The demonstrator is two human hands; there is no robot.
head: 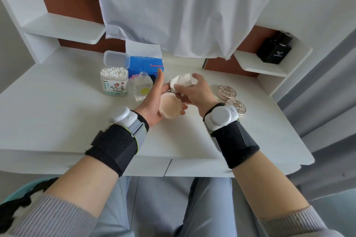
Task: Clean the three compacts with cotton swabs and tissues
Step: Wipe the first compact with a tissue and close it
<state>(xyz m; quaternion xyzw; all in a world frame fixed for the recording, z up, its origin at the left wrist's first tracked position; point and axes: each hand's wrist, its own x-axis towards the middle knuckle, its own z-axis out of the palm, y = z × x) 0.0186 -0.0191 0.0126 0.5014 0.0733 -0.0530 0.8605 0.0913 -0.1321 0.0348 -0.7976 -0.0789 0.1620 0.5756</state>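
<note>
My left hand (154,100) holds an open compact (170,107) from below, its beige powder pan facing up; the index finger points straight toward the tissue pack. My right hand (194,92) pinches a folded white tissue (182,81) just above the far edge of that compact. Two closed silver compacts (226,91) (236,106) lie on the desk right of my right wrist. An open tub of cotton swabs (114,81) and a blue tissue pack (145,61) stand at the back left.
A small clear bottle (143,84) without its cap stands between the swab tub and my left hand. A black perfume bottle (274,49) sits on the right shelf. White cloth (183,9) hangs over the desk's back. The white desk (57,113) ends near my knees.
</note>
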